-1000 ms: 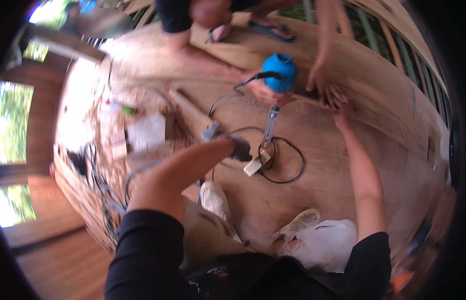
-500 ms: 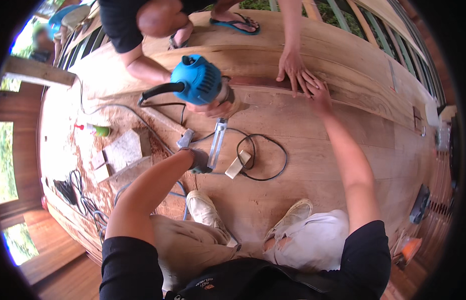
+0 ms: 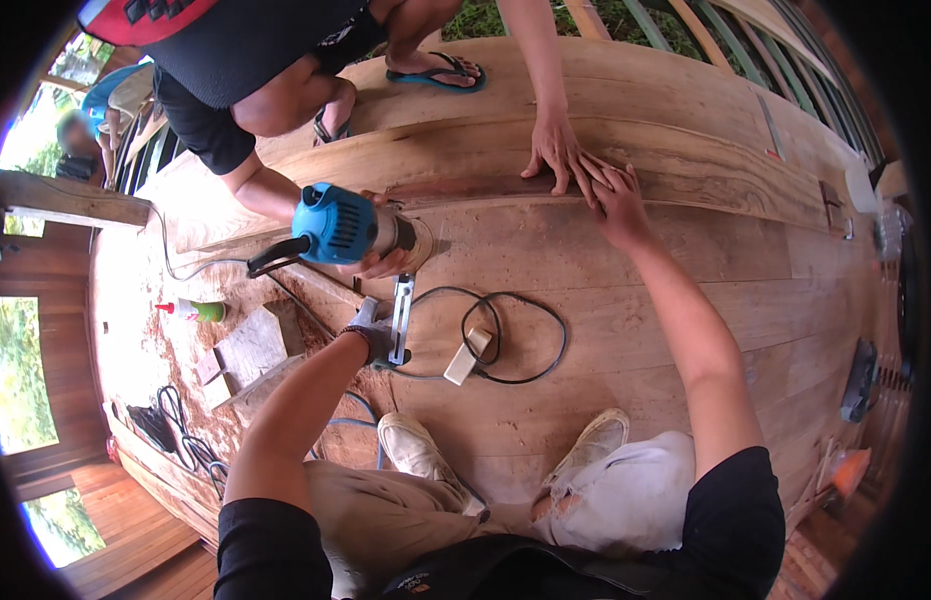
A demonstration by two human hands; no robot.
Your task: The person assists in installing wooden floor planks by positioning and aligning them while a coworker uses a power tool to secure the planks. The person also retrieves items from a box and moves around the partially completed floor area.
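Left hand (image 3: 376, 332) gripping slotted bar (image 3: 401, 308), pointing nearward, right hand (image 3: 620, 208) spread on crosswise board (image 3: 726, 172)

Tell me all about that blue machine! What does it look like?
The blue machine has a rounded, plastic-looking body with dark slots, a metal-looking collar and a round base. A thick black cord leaves it. It's tilted, its blue end toward the picture's left. The other person's hand grips it near the collar. A slotted metal bar reaches from near its base to your left hand.
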